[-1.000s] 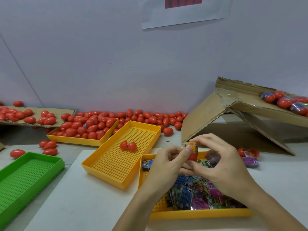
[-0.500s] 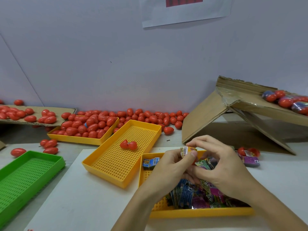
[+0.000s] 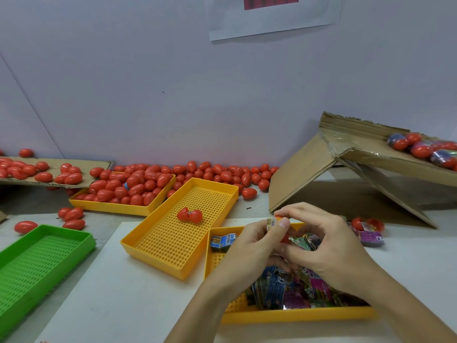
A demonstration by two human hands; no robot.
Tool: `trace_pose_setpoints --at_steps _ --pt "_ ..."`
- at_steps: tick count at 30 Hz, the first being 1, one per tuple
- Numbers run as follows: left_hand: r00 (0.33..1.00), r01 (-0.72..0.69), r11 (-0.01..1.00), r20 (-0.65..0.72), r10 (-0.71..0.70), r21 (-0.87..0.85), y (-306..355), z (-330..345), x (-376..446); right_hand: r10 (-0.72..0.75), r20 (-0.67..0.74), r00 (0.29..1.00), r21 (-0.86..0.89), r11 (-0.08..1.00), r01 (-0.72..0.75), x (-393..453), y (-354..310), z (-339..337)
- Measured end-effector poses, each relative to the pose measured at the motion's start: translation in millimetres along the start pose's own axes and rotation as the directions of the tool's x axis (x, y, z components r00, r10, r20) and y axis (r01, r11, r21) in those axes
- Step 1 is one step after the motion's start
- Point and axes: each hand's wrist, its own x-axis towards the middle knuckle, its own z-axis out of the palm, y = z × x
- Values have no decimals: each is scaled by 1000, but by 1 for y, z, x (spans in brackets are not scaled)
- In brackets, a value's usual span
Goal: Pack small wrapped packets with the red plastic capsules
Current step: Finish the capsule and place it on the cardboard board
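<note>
Both my hands meet over the near yellow tray [image 3: 299, 315] of small wrapped packets [image 3: 277, 290]. My left hand [image 3: 249, 246] grips a red capsule half [image 3: 285, 239] with a small packet [image 3: 271, 222] sticking out of its top, thumb pressed on it. My right hand [image 3: 329, 246] pinches the same capsule and packet from the right, fingers curled over the top. Most of the capsule is hidden by my fingers. An open red capsule [image 3: 190, 215] lies in the middle yellow tray [image 3: 173, 246].
A far yellow tray [image 3: 111, 207] holds several red capsules, and more lie loose along the wall [image 3: 217, 173] and on a cardboard sheet [image 3: 81, 164]. A green tray [image 3: 34, 263] sits left. A tilted cardboard box [image 3: 346, 169] stands right, with an open capsule and purple packet [image 3: 368, 235] beside it.
The packet has gone deeper into the capsule held by both hands, and my left thumb has slid up onto it. My hands stayed over the near tray.
</note>
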Motion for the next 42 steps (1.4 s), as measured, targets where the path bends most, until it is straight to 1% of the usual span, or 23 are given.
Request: trace_pose_setpoints --at_steps 2,6,14,18,23,27,34,38,42 --pt "1000 17 1000 19 -17 17 0 0 0 3 19 1000 -18 1000 -3 -1 -1 0" --pt "997 46 999 66 -47 21 3 0 -1 9 48 999 -1 1000 -9 0 0 -3" --pt "993 66 998 100 -64 -19 3 0 -2 0 84 996 88 996 -8 2 5 -4" --pt "989 58 998 133 -58 0 1 2 -2 58 44 997 144 987 -64 1 9 -7" --pt "997 37 999 65 -39 37 1 6 -1 74 -5 997 114 991 -73 1 9 -7" --pt "999 17 999 49 -20 50 0 6 -1 56 -37 998 79 995 -53 0 7 -5" --pt "1000 10 1000 -18 -11 -22 -1 4 0 4 -44 999 -35 999 -5 -3 5 5" --pt "1000 15 999 5 -15 -43 0 4 0 6 -50 999 -38 999 -8 -3 8 4" --pt "997 45 998 66 -42 -49 2 4 -2 26 -19 999 19 999 -25 -2 9 2"
